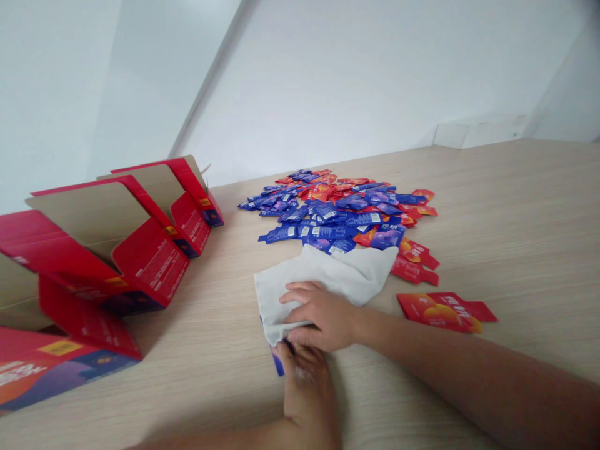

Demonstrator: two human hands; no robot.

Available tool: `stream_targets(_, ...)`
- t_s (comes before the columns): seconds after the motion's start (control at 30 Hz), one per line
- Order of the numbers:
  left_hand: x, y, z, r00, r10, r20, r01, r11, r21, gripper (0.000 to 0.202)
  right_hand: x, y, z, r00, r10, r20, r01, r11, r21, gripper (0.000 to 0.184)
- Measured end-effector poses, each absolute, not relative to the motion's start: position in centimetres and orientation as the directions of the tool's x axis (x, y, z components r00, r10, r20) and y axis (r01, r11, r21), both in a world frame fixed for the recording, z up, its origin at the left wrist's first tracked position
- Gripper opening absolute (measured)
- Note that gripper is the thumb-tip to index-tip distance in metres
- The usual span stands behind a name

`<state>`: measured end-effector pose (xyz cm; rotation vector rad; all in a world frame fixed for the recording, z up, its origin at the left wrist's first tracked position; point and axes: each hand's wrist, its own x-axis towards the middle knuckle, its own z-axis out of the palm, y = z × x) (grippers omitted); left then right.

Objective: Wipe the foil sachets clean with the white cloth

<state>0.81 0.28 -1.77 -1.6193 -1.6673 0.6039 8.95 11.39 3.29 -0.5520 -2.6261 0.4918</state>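
White cloth (337, 269) under spread right hand (325, 317), left hand (307, 376) bunched at blue packet (277, 361), grip unclear. Probably handles light and limp; best pinched at a corner.

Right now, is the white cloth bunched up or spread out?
Spread, though wrinkled: the white cloth fans out broadly beneath the right hand, its far edge by the packet heap. Whether it's doubled, I cannot tell.
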Motion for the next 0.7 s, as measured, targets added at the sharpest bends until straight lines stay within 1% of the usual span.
stream_targets(0.07,0.8,0.2,-1.8,0.039,0.983,0.181,0.649,0.112,-0.752,0.038,9.0,11.4,3.2,-0.844,0.428,0.323,0.282,0.867,-0.412,0.036)
stream_targets(0.1,0.7,0.2,-1.6,0.048,0.982,0.182,0.651,0.107,-0.752,0.038,8.9,11.3,3.2,-0.839,0.440,0.321,0.295,0.862,-0.412,0.036)
stream_targets(0.17,0.6,0.2,-0.9,0.090,0.979,0.184,0.649,0.082,-0.756,0.039,8.8,11.3,3.3,-0.815,0.493,0.306,0.351,0.838,-0.417,0.037)
stream_targets(0.23,0.4,0.2,0.1,0.176,0.968,0.181,0.646,0.025,-0.763,0.039,8.7,11.3,3.4,-0.775,0.561,0.291,0.421,0.802,-0.423,0.038)
stream_targets(0.33,0.2,0.3,1.2,0.187,0.968,0.166,0.647,0.006,-0.762,0.039,8.5,11.3,3.6,-0.736,0.616,0.281,0.478,0.767,-0.428,0.038)
stream_targets(0.4,0.2,0.2,1.4,0.178,0.974,0.137,0.654,-0.013,-0.756,0.040,8.6,11.3,3.6,-0.744,0.608,0.277,0.473,0.772,-0.425,0.039)
stream_targets(0.5,0.2,0.1,0.9,0.177,0.979,0.102,0.659,-0.041,-0.751,0.041,8.8,11.3,3.6,-0.792,0.543,0.280,0.409,0.811,-0.419,0.039)
stream_targets(0.6,0.2,0.0,0.3,0.166,0.978,0.124,0.655,-0.015,-0.755,0.040,8.9,11.2,3.6,-0.826,0.478,0.298,0.336,0.843,-0.419,0.037)
stream_targets(0.7,0.2,0.1,0.3,0.165,0.975,0.151,0.654,0.007,-0.757,0.040,8.8,11.2,3.6,-0.818,0.495,0.293,0.353,0.834,-0.424,0.036)
